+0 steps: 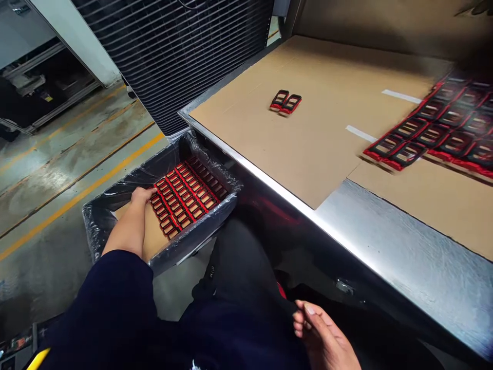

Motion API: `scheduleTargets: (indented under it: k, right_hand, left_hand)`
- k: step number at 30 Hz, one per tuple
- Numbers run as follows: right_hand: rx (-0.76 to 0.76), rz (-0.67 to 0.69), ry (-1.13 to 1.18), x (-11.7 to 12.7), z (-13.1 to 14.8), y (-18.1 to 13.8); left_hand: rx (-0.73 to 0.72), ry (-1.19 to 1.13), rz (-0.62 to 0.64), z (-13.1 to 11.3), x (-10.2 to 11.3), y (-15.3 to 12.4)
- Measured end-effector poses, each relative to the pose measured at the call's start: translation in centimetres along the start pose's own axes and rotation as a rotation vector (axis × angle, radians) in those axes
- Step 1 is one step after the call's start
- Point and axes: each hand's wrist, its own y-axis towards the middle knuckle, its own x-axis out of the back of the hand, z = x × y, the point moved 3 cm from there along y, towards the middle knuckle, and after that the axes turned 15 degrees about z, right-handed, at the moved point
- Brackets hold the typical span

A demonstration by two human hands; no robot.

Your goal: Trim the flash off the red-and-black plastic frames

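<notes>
My left hand (140,196) reaches down into a plastic-lined box (115,200) on the floor and rests on the near end of rows of small red and black framed parts (185,195). Its fingers curl over the edge of those rows; what they grip is hidden. My right hand (321,334) hovers over my dark-clothed lap at the bottom, fingers loosely curled, holding nothing. Two of the same parts (285,102) lie alone on the cardboard-covered table (308,128). A larger sheet of them (439,128) lies at the right, blurred.
The table has a steel edge (385,241) running diagonally. A dark louvred machine panel (173,51) stands behind the box. Yellow lines (77,198) mark the concrete floor at the left. White tape strips (360,133) sit on the cardboard.
</notes>
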Motion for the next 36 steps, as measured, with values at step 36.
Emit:
scheduleTargets:
  k: [36]
  right_hand:
    - [0.984, 0.002, -0.875, 2.0, 3.1, -8.0]
  left_hand:
    - [-0.399, -0.375, 1.785, -5.0, -26.5, -40.3]
